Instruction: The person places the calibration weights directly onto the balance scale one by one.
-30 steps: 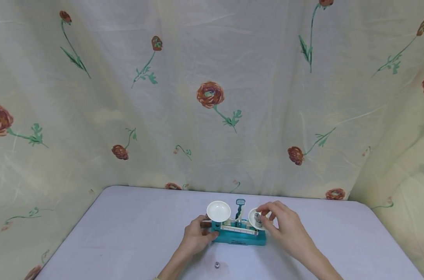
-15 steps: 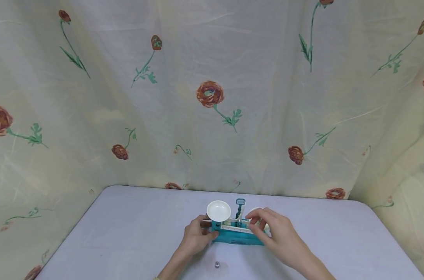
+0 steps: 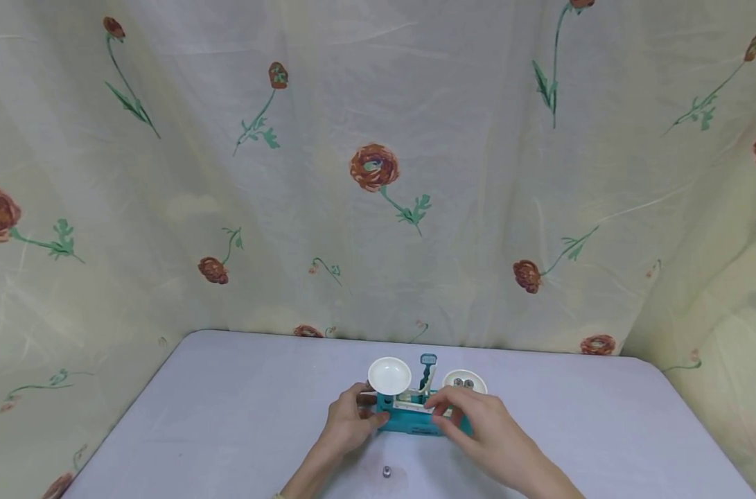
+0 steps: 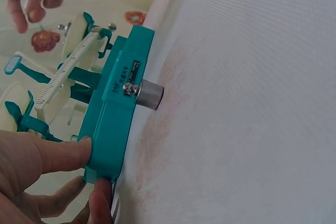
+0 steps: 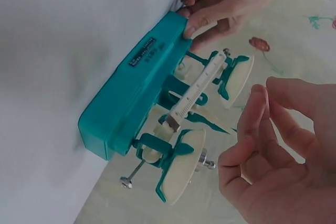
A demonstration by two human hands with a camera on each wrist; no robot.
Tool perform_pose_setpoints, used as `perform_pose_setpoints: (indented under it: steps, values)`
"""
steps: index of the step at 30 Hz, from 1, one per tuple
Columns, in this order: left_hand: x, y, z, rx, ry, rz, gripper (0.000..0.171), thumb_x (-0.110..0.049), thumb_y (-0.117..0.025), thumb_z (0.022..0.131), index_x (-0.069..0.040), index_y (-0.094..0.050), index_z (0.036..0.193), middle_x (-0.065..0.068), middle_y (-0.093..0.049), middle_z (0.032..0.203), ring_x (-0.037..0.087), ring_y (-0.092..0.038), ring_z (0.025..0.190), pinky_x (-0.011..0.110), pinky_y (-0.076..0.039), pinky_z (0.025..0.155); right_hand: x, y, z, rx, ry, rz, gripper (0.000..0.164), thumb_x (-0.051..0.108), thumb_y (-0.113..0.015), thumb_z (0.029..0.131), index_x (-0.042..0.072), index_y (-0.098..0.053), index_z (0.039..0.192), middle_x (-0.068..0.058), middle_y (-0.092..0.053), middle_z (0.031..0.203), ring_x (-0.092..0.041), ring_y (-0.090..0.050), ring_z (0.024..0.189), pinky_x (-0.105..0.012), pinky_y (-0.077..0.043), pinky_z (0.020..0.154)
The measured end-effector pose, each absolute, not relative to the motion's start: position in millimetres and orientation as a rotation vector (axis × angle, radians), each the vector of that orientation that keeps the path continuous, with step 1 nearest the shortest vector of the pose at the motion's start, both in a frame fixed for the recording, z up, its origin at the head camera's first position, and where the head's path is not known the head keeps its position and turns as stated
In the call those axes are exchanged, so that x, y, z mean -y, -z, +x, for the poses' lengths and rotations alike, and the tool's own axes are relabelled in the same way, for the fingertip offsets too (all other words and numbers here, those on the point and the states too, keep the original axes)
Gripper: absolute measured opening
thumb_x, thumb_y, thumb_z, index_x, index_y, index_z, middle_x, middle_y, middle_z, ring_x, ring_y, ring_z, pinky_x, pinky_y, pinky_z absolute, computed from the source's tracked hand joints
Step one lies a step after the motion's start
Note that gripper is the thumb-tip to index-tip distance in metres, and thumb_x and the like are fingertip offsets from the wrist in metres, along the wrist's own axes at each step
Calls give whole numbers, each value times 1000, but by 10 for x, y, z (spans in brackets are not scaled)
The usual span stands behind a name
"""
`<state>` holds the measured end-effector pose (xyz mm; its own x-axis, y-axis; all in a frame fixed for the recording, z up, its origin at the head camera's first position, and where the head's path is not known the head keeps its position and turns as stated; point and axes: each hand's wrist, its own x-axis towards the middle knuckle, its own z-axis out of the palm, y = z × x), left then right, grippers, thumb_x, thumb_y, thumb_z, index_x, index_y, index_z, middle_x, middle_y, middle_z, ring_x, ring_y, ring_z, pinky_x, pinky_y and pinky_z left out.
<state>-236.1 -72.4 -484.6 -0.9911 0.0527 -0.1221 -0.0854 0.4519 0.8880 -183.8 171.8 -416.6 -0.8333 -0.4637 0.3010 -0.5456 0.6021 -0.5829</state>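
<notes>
A teal balance scale (image 3: 409, 421) with two white pans stands on the table. My left hand (image 3: 348, 423) grips the left end of its base, thumb in front. Two metal weights (image 3: 463, 383) stand side by side in the right pan (image 3: 484, 385); the left pan (image 3: 390, 376) holds nothing. In front of the graduated beam (image 5: 198, 90) hovers my right hand (image 3: 486, 424), hiding part of the scale's right side. Its fingers are loosely bent, thumb and index tips close together, with nothing visible between them in the right wrist view. A third metal weight (image 4: 151, 95) stands nearer me on the table.
The scale's teal pointer post (image 3: 427, 367) rises between the pans. A pale cloth covers the table (image 3: 259, 416). Flower-patterned curtain (image 3: 465, 277) hangs behind and along both sides.
My right hand has let go of a weight in the right pan and moved left and nearer me, uncovering both weights there. The left hand keeps its grip on the base.
</notes>
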Motion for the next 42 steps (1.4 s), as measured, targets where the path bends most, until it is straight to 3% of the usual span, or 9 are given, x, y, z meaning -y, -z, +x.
perform_pose_setpoints:
  steps: [7,16,20,25,34,42]
  values:
    - [723,4840,-2347,-2567,-1575,-32,52,-10,-84,92,-3,-63,139,19,-73,131,22,-65,101,42,-59,90,-1676,4243,-1866,2789,-1105,1049,16,28,-70,105,18,-76,117,8,-80,105,6,-63,85,-21,-57,72]
    - [719,4853,-2363,-2575,-1582,-28,52,-10,-84,92,-4,-64,139,17,-73,130,21,-65,101,42,-60,90,-1599,4412,-1910,2789,-1115,1188,16,22,-73,104,15,-76,117,10,-79,104,8,-64,88,-22,-59,74]
    - [716,4850,-2361,-2580,-1574,-27,52,-10,-84,92,-4,-64,139,17,-73,130,21,-65,101,42,-59,89,-1574,4448,-1936,2840,-1103,1203,17,24,-73,103,16,-76,118,13,-79,103,7,-65,89,-21,-58,73]
    - [728,4851,-2366,-2587,-1567,-31,53,-10,-84,91,-4,-64,140,17,-74,130,21,-65,100,42,-59,89,-1529,4506,-1953,2845,-1201,1229,19,22,-74,103,14,-76,120,8,-80,103,6,-65,85,-19,-56,71]
    - [719,4870,-2387,-2593,-1547,-47,54,-10,-85,91,-5,-63,140,17,-73,130,21,-65,100,42,-59,89,-1440,4608,-1977,3058,-1294,1128,26,24,-79,98,17,-76,123,14,-75,104,5,-61,86,-18,-55,78]
    - [735,4870,-2390,-2583,-1538,-28,55,-10,-84,92,-4,-62,141,18,-73,131,21,-65,100,40,-59,87,-1351,4681,-1977,3073,-1388,1146,21,23,-78,98,21,-78,119,13,-76,105,4,-61,87,-18,-56,82]
